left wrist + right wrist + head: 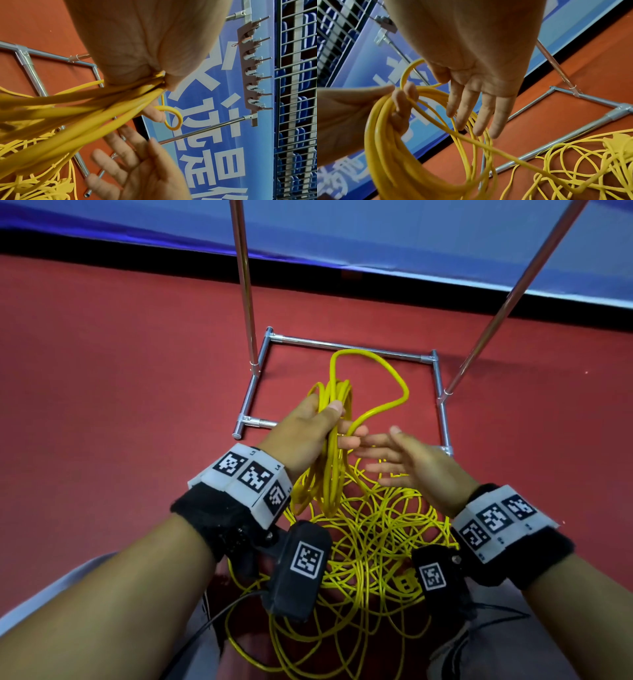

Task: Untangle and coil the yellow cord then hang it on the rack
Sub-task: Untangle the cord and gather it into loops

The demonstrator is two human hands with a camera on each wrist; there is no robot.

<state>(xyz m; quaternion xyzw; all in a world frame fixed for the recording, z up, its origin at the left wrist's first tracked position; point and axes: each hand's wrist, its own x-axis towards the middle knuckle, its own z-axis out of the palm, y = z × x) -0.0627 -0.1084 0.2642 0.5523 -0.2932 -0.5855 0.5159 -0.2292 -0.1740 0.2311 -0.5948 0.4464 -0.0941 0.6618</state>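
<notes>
The left hand (pixel 303 436) sits at the centre of the head view, fingers and thumb curled round a bundle of gathered loops of the yellow cord (pixel 334 460), and that bundle hangs down from the grip toward the lower middle of the frame. 1 larger loop arches above the hand, up toward the far bar of the rack (pixel 346 345). Just to the right, the right hand (pixel 407 463) is spread flat, fingers straight and parted, holding nothing; its fingertips lie close to the left hand's loops, and whether they touch the cord I cannot tell. In the right wrist view those straight fingers (pixel 481 115) hover in front of the coil. The rest of the cord lies in a loose tangle on the red floor (pixel 120 392) in the lower centre, inside and in front of the rack's silver base frame. In the left wrist view, a hook strip (pixel 252 66) sits at the upper right, mounted on the rack.
</notes>
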